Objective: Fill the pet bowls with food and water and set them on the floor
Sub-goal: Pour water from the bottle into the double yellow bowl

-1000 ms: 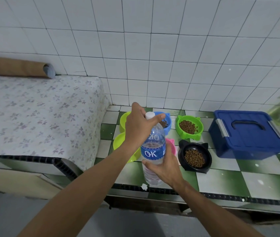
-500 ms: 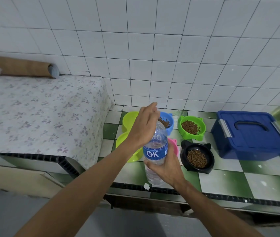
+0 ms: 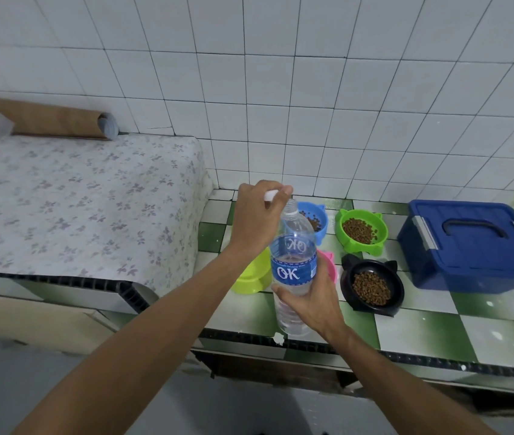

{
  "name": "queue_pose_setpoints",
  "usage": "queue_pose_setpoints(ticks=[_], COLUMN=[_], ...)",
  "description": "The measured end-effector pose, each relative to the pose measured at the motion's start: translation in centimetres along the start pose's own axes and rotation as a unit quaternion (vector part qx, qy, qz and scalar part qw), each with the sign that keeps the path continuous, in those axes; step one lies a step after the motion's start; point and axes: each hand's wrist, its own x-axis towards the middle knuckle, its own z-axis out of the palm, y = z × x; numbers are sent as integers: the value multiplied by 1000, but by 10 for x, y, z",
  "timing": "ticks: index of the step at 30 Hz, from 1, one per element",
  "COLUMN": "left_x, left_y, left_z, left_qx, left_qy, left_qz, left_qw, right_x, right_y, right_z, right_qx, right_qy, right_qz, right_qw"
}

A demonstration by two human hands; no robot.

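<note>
The left hand (image 3: pixel 257 216) pinched the white cap (image 3: pixel 270 195) just left of the bottle (image 3: pixel 293 265) neck. The bottle stood upright on the counter (image 3: pixel 422 328), clamped by the right hand (image 3: pixel 310 301); yellow-green bowls (image 3: pixel 249 277) waited empty just left.

Green-checked counter (image 3: pixel 500 337): kibble-filled bowls (image 3: pixel 371 287); yellow-green bowl (image 3: pixel 249 277); blue lidded box (image 3: pixel 469 243)
</note>
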Motion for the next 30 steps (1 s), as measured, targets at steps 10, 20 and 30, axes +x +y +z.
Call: queue_pose_setpoints(ticks=[10, 20, 30], left_x=[-17, -23, 1], left_y=[-60, -125, -166], left_z=[-5, -14, -7], left_qx=[-50, 116, 84], left_qy=[-143, -176, -70], left_qz=[-172, -98, -133], left_qw=[973, 973, 985], right_x=[10, 42, 69], right_y=[-6, -15, -5], right_z=[-3, -16, -19], right_qx=[-53, -124, -215], right_qy=[15, -4, -89], right_qz=[-4, 15, 36], right_qw=[998, 992, 972])
